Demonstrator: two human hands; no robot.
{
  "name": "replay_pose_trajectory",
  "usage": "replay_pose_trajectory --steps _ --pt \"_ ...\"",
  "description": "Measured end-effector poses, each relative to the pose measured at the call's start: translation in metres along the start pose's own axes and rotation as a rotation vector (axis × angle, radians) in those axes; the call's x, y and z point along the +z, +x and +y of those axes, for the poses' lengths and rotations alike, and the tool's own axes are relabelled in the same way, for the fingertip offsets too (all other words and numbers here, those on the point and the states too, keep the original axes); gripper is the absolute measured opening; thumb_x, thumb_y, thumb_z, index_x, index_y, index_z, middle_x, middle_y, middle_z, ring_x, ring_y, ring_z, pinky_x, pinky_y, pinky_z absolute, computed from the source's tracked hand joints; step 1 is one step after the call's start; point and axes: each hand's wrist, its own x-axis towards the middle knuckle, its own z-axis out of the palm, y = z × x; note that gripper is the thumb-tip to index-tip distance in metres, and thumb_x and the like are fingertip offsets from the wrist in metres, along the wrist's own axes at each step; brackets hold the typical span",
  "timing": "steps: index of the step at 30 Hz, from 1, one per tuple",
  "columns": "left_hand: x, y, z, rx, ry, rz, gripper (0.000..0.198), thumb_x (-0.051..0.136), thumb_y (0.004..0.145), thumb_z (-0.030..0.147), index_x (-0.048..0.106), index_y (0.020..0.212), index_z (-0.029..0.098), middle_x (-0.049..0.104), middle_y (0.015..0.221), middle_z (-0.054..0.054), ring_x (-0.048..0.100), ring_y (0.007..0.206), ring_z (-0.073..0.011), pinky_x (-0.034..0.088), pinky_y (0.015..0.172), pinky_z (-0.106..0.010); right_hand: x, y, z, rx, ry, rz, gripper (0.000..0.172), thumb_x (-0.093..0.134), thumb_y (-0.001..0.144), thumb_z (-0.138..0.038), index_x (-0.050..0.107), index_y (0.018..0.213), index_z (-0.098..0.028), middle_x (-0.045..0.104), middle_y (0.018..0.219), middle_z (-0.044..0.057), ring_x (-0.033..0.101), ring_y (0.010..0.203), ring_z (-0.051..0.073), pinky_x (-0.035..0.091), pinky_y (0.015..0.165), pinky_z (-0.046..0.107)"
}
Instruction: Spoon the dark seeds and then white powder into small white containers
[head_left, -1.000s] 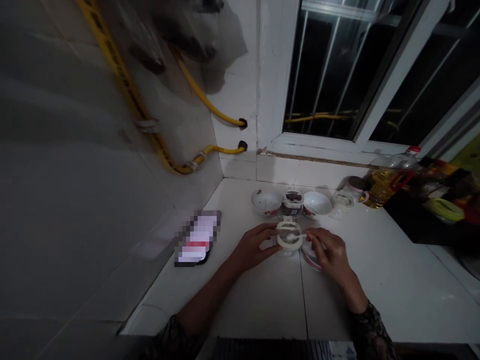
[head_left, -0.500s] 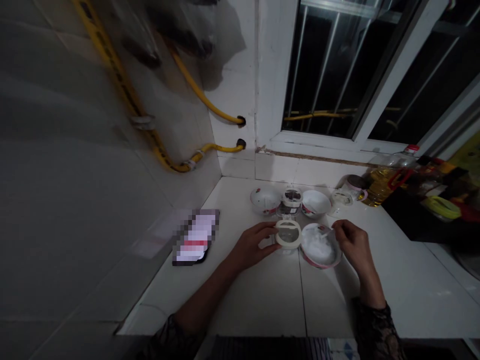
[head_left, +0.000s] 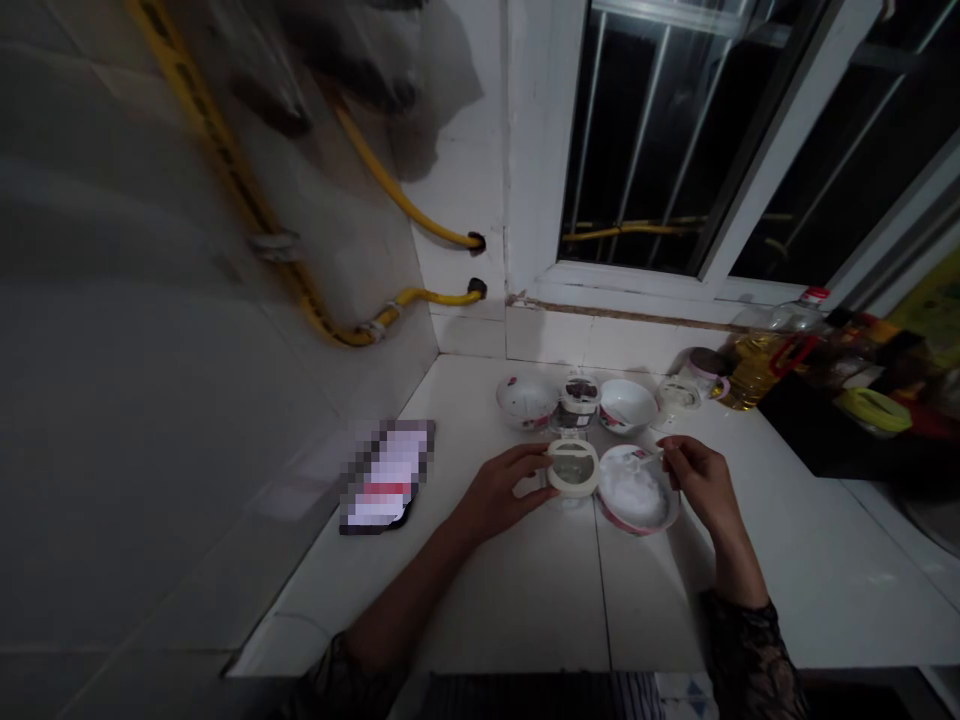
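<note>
My left hand (head_left: 514,490) grips the near side of a clear jar with a cream rim (head_left: 574,487), thumb and fingers on either side of it. My right hand (head_left: 697,480) pinches a small white spoon (head_left: 646,458), whose head is over a bowl of white powder (head_left: 634,525). That bowl stands just right of the jar. Behind the jar is another lidded jar with dark contents (head_left: 579,400), between two white bowls, the left bowl (head_left: 525,412) and the right bowl (head_left: 628,418).
A phone with a lit screen (head_left: 390,475) lies on the white counter (head_left: 480,600) at the left. Toward the back right stand a clear jar (head_left: 677,398), a mug (head_left: 705,368), an oil bottle (head_left: 754,365) and a black box of packets (head_left: 802,430). Yellow pipes (head_left: 281,260) run along the wall.
My right hand and the spoon have shifted slightly over the powder bowl. My left hand keeps its hold on the jar. The whole view has drifted a little.
</note>
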Motion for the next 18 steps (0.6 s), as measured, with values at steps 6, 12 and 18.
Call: replay_pose_trajectory --steps 6,12,18 --pt "-0.001 0.0 0.001 -0.01 -0.002 -0.01 0.025 0.067 0.092 0.033 0.065 0.113 0.02 0.069 0.121 -0.013 0.073 0.096 -0.0191 0.066 0.072 -0.03 0.007 0.001 0.005 -0.029 -0.002 -0.063 0.052 0.065 0.071 -0.068 0.072 0.079 -0.016 0.061 0.057 0.002 0.047 0.045 0.012 0.036 0.043 0.025" --pt "-0.001 0.001 0.001 0.002 -0.002 -0.01 0.025 0.066 0.093 0.034 0.064 0.112 0.019 0.07 0.121 -0.014 0.073 0.099 -0.0194 0.066 0.072 -0.029 0.007 0.002 0.006 -0.077 -0.05 -0.084 0.042 0.062 0.075 -0.057 0.072 0.072 -0.017 0.064 0.059 0.003 0.055 0.057 0.016 0.042 0.054 0.026" --pt "-0.001 0.0 0.0 0.001 -0.009 -0.012 0.026 0.067 0.092 0.033 0.064 0.114 0.019 0.069 0.121 -0.014 0.073 0.098 -0.0199 0.066 0.071 -0.031 -0.002 0.006 0.006 0.11 0.142 -0.065 0.037 0.071 0.063 -0.053 0.071 0.07 -0.016 0.058 0.052 -0.001 0.037 0.043 0.009 0.026 0.042 0.024"
